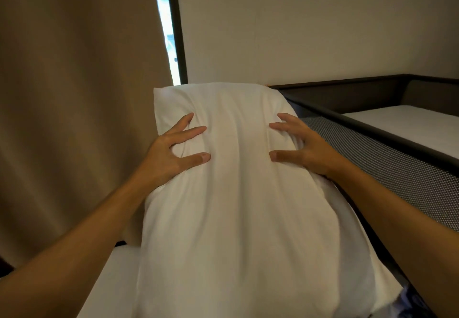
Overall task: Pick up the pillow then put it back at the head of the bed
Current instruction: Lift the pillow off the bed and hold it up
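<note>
A large white pillow fills the middle of the head view, standing on end above the white mattress at the lower left. My left hand grips its upper left side, fingers dug into the fabric. My right hand grips the upper right side the same way. The pillow's top edge reaches up to the wall near the window. Its lower end runs out of the frame.
A brown curtain hangs at the left beside a narrow window strip. A dark bed frame with a mesh side panel runs along the right, and a second white mattress lies beyond it.
</note>
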A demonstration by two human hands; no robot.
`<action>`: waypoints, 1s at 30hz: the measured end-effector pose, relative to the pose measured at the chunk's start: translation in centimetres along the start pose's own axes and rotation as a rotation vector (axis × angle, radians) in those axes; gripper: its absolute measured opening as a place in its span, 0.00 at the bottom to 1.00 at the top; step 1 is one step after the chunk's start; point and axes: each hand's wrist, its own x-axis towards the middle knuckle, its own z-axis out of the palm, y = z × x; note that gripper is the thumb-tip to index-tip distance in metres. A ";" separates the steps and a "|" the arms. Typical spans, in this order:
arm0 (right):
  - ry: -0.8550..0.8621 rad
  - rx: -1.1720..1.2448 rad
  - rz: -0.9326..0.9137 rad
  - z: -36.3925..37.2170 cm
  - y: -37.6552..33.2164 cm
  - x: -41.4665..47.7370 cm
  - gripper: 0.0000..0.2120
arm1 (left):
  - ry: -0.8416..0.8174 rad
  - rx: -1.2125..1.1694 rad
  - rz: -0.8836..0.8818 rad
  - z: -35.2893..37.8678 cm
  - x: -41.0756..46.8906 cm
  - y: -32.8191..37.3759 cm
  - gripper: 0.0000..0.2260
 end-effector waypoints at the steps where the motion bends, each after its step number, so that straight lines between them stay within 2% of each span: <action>1: 0.014 -0.005 0.001 -0.3 0.1 0.6 0.33 | 0.000 -0.003 0.014 0.1 1.0 -0.4 0.30; 6: 0.111 -0.041 0.004 -1.6 0.2 4.3 0.33 | -0.023 -0.046 0.091 -0.1 7.0 -2.6 0.29; 12: 0.204 -0.139 0.033 -3.4 -0.3 9.0 0.37 | -0.071 -0.103 0.193 -0.8 14.6 -4.0 0.30; 17: 0.269 -0.235 0.073 -5.6 -1.1 11.4 0.35 | -0.130 -0.136 0.273 -0.2 20.8 -4.8 0.28; 21: 0.304 -0.301 0.111 -8.4 -1.5 12.7 0.34 | -0.165 -0.220 0.329 1.3 25.0 -4.7 0.29; 30: 0.375 -0.464 0.185 -16.3 -1.6 15.7 0.35 | -0.239 -0.339 0.400 6.0 34.4 -1.8 0.23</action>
